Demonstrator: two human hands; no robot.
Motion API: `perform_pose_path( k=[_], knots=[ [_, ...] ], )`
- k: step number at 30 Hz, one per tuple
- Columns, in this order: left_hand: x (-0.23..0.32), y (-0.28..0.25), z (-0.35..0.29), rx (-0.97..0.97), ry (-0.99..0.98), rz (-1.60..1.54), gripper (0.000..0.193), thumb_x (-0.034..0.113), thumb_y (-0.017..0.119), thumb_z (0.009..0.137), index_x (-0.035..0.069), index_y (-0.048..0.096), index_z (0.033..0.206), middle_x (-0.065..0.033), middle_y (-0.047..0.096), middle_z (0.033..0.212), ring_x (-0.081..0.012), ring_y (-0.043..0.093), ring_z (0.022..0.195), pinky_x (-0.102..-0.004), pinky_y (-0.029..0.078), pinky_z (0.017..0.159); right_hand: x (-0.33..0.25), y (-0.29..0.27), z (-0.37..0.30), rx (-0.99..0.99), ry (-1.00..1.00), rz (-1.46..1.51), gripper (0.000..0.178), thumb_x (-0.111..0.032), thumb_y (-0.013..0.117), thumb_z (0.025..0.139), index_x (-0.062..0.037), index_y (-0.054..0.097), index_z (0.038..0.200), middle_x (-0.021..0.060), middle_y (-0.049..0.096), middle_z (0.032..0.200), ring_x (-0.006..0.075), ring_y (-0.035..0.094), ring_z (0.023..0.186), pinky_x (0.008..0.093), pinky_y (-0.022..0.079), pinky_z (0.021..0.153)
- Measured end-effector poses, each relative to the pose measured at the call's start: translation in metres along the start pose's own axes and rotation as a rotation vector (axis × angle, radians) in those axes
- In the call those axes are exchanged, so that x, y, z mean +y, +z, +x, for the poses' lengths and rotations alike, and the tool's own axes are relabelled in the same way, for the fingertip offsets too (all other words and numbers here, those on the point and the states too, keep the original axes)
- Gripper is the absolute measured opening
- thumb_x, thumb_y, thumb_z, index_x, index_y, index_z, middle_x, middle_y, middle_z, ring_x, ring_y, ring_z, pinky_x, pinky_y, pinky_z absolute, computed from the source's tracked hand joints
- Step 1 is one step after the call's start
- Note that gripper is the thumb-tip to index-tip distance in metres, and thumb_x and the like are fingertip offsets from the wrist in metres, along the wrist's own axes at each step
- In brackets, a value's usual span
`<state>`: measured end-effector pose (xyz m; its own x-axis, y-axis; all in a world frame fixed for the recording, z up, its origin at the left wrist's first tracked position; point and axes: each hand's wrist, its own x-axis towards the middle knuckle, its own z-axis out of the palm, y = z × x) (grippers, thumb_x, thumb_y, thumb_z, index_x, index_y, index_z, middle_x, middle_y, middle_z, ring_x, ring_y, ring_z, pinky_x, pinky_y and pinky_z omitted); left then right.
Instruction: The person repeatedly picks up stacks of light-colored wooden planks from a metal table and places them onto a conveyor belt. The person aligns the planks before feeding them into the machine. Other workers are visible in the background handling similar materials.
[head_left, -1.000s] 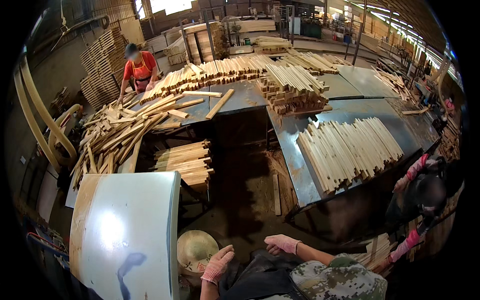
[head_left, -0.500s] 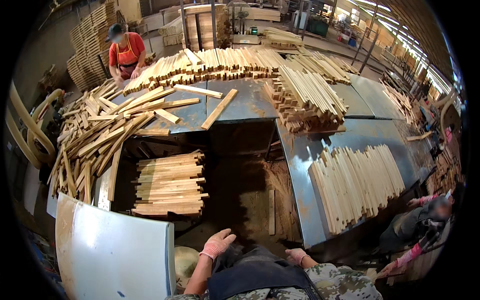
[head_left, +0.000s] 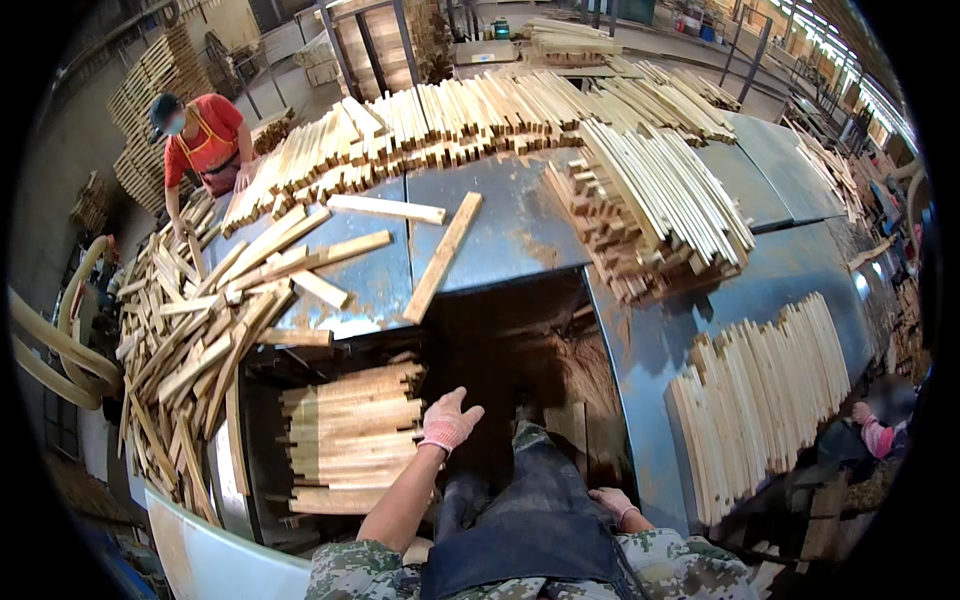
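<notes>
Through the head view I saw the gloved left hand (head_left: 452,420) open and empty. The low stack of wooden strips (head_left: 350,432) lay just to its left, lengths running left to right; the right hand (head_left: 612,502), its grip unclear, was farther off.

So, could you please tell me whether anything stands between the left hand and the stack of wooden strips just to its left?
Nothing visible does: the left hand is open, just right of the stack of wooden strips in the picture, with no object between. The height gap is hard to judge.
</notes>
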<state>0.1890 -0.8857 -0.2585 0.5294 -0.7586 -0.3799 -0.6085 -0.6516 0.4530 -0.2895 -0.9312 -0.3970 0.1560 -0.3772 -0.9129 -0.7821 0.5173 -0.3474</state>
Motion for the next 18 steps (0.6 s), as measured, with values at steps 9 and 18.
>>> perform_pose_path(
  k=[9, 18],
  knots=[
    [-0.008, -0.064, 0.252, 0.235, -0.302, 0.240, 0.098, 0.042, 0.081, 0.083, 0.005, 0.039, 0.163, -0.0200, 0.052, 0.160, -0.0377, 0.045, 0.153, -0.0542, 0.033, 0.127, -0.150, -0.100, 0.129, 0.196, -0.102, 0.148, 0.064, -0.038, 0.074, 0.098, -0.0024, 0.065, 0.150, 0.0206, 0.076, 0.134, 0.0335, 0.071, 0.124, 0.0405, 0.053, 0.106],
    [-0.025, -0.080, 0.360, 0.195, -0.328, 0.163, 0.076, 0.041, 0.086, 0.075, 0.014, 0.063, 0.141, -0.0159, 0.066, 0.125, -0.0392, 0.063, 0.121, -0.0533, 0.048, 0.107, -0.414, -0.133, 0.154, -0.335, -0.143, 0.713, 0.016, -0.030, 0.054, 0.114, -0.0159, 0.056, 0.106, 0.0007, 0.052, 0.070, 0.0212, 0.055, 0.054, 0.0372, 0.040, 0.047]
  ],
)
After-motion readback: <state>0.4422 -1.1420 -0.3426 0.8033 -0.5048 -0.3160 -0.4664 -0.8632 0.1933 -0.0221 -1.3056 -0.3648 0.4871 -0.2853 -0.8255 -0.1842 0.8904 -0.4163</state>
